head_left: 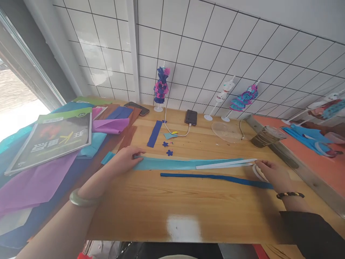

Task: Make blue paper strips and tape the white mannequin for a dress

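the fingers of the left hand (125, 160) touched the left end of the light-blue strip (164, 163); a firm pinch could not be confirmed. the fingertips of the right hand (272, 173) were clamped on the white strip (223, 164), overlying the light-blue strip's right part. the dark-blue strip (210, 176) lay nearer the wearer on the wooden table (151, 208).

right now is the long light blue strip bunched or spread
Spread: the light blue strip runs straight between left hand and right hand.

Left hand (128, 157) touching light-blue strip (167, 163), right hand (272, 174) pinching white strip (226, 164), dark-blue strip (210, 176) nearby, wooden table (151, 208)
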`<state>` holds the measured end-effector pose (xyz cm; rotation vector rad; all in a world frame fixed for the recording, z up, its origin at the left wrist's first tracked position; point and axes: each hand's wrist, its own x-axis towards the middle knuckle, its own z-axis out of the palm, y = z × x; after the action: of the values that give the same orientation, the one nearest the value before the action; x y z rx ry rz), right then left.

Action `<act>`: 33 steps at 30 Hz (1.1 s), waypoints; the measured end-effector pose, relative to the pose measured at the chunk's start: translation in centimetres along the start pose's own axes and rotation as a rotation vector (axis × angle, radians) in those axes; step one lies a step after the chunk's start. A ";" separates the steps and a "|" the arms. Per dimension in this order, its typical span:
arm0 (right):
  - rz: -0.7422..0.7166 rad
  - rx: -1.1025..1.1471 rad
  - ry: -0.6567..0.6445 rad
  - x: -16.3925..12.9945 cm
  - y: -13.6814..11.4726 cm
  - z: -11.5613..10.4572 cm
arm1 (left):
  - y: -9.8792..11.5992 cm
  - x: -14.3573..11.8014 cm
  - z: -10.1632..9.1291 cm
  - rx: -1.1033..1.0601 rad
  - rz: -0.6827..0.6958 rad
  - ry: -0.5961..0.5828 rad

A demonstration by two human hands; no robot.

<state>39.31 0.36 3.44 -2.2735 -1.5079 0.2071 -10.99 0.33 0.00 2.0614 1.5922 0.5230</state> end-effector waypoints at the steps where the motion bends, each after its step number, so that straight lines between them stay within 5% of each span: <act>1: -0.023 -0.014 -0.009 0.1 0.3 0.0 | 0.1 0.0 0.0 -0.002 -0.006 -0.003; 6: -0.139 -0.089 0.010 0.1 1.3 0.4 | 0.1 0.0 0.0 -0.048 -0.014 0.009; 9: -0.250 -0.143 0.172 -1.2 0.3 0.7 | -0.2 0.1 0.2 -0.023 -0.024 0.017; 11: -0.467 -0.149 0.266 -2.9 -1.6 1.2 | -0.4 0.2 0.2 -0.016 -0.010 0.020; 18: -1.149 -0.037 -0.037 -10.3 -11.3 4.9 | -0.6 0.2 0.2 -0.072 0.106 0.009; 24: -1.267 -0.299 -0.064 -11.6 -14.5 7.4 | -0.6 0.0 -0.1 -0.022 0.159 0.073; 30: -1.314 -0.166 -0.023 -12.9 -14.6 7.4 | 1.9 -1.0 -0.2 -0.122 0.244 0.286; 33: -1.333 -0.042 0.009 -14.1 -15.2 7.4 | 4.1 -2.0 0.2 -0.307 0.221 0.113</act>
<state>18.18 -5.46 1.53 -0.8714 -2.6069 -0.2253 -8.14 -2.45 2.23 2.0081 1.2556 0.9168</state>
